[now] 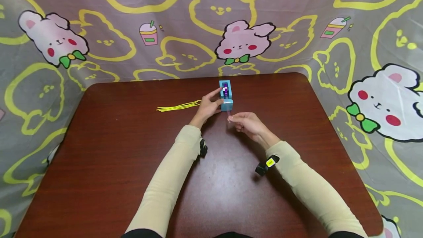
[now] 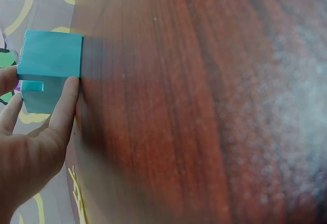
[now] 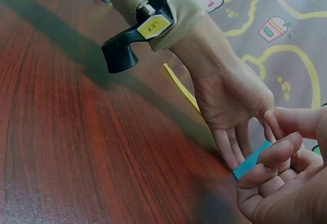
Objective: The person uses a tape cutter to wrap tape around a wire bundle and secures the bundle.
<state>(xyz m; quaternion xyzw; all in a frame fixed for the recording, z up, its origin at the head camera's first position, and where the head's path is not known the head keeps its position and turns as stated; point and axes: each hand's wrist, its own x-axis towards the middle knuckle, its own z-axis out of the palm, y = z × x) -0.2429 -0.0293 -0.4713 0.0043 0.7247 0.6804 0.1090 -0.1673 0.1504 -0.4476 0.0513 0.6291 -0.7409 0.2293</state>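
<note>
A light-blue tape dispenser (image 1: 227, 104) with a purple core stands near the table's far edge. My left hand (image 1: 209, 106) grips it from the left side, fingers along its body. In the left wrist view the teal dispenser (image 2: 51, 55) shows a toothed edge, with the left hand (image 2: 38, 152) around its lower part. Just in front of it, my right hand (image 1: 249, 123) pinches the end of a clear strip of tape (image 1: 228, 114) that runs from the dispenser. In the right wrist view the right hand's (image 3: 286, 178) curled fingers cover most of the dispenser.
Thin yellow strands (image 1: 178, 106) lie in a loose bundle left of the left hand. The brown wooden table (image 1: 132, 150) reaches to a patterned curtain (image 1: 185, 21) behind and at the sides. A small black camera (image 1: 267, 164) is strapped at the right wrist.
</note>
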